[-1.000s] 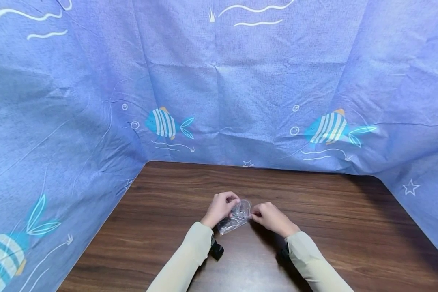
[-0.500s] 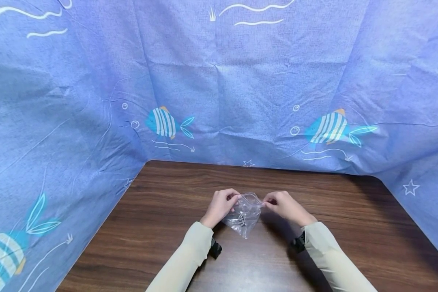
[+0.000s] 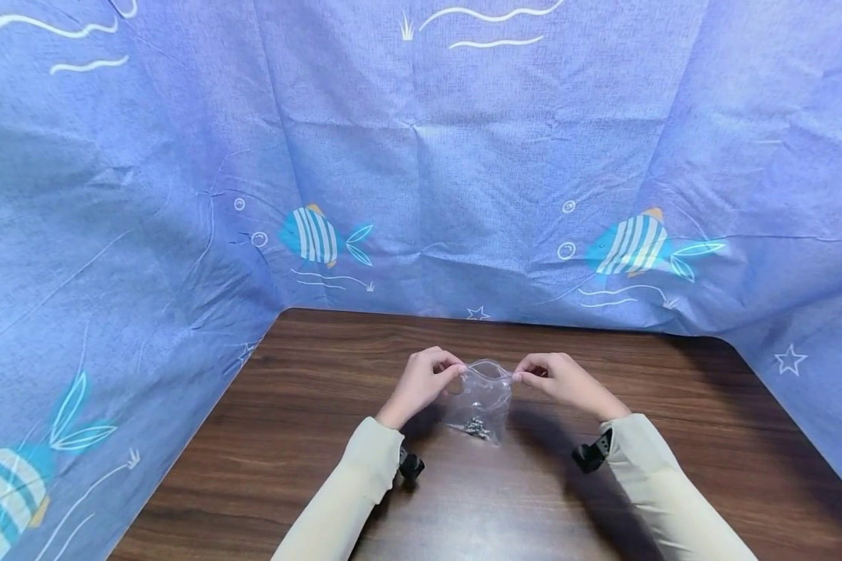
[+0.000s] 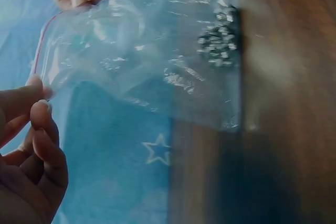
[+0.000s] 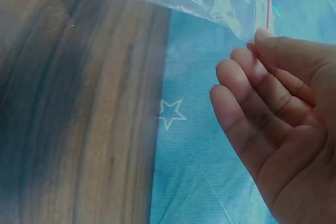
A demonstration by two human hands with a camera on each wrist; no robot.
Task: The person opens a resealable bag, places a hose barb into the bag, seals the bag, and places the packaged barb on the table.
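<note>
A clear zip bag hangs upright between both hands, its mouth at the top. A red line runs along its seal in the left wrist view. Small shiny metal pieces lie heaped at the bottom of the bag; their exact kind is too small to tell. My left hand pinches the left corner of the mouth between thumb and forefinger. At the opposite corner, my right hand pinches the edge the same way, its other fingers loosely bent in the right wrist view.
Below the bag spreads a dark brown wooden table. Blue cloth printed with fish and stars hangs behind the table and along its sides. Each wrist wears a small black camera.
Both hands have risen and the right hand has moved outward, spreading the bag's mouth. The bag has gone from lying tilted to hanging upright, and the metal pieces now sit at its bottom.
</note>
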